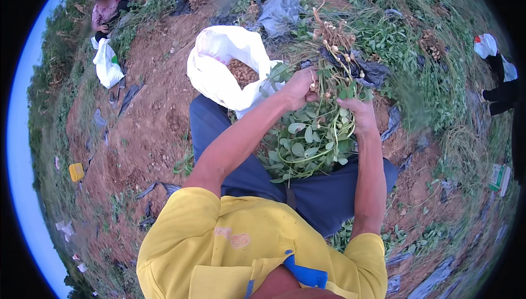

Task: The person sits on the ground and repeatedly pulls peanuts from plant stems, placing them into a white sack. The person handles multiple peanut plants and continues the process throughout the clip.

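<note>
A leafy peanut plant lies across my lap, its roots and pale pods pointing away from me. My right hand grips its stems from the right. On the left side of the stems, the fingers of my left hand are curled at the plant, with a pod showing against them; the fingertips are partly hidden. Just beyond my left knee, a white woven sack stands with its mouth wide, and picked peanuts are visible inside.
Uprooted peanut plants and dark plastic film cover the ground ahead and right. Reddish soil stretches left. A person sits far left near another white sack. A yellow container lies left; dark-clothed legs show right.
</note>
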